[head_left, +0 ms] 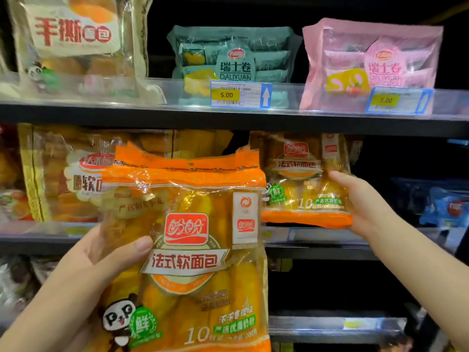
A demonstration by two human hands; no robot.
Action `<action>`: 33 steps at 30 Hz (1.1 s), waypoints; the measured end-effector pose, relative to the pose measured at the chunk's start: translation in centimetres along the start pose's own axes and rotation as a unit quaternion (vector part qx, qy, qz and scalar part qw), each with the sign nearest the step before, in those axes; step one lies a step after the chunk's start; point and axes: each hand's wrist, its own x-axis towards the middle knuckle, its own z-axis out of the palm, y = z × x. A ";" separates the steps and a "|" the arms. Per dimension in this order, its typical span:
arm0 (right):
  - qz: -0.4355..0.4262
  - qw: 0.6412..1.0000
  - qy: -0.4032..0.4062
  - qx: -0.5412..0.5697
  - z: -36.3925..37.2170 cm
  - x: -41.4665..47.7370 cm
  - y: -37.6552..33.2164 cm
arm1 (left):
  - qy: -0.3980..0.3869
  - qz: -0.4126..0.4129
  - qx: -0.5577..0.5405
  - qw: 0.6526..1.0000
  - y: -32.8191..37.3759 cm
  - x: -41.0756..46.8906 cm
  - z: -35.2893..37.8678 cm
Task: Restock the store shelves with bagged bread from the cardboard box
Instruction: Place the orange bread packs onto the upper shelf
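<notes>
Nearest, lower centre, the left hand (101, 260) grips an upright orange bread bag (193, 250), thumb across its front. Farther, at right, the right hand (360, 201) clasps a second bread bag (304, 194) at the middle shelf (330, 247) edge; dark open room lies right of it.

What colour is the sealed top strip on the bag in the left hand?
Orange top strip, head view.
</notes>
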 end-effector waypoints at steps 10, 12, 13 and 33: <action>-0.001 0.997 0.075 -0.033 -0.1 4.7 1.5 | -0.004 -0.001 -0.004 1.000 0.1 1.5 1.5; 0.002 0.996 0.078 -0.053 0.2 5.3 1.6 | 0.003 0.016 0.000 1.000 0.0 1.8 1.9; 0.004 0.995 0.077 -0.058 0.4 5.5 1.7 | 0.011 0.025 0.005 1.000 -0.1 2.0 2.0; -0.008 0.922 0.078 -0.378 1.1 8.4 2.4 | -0.046 0.072 0.013 0.996 -2.3 7.1 4.5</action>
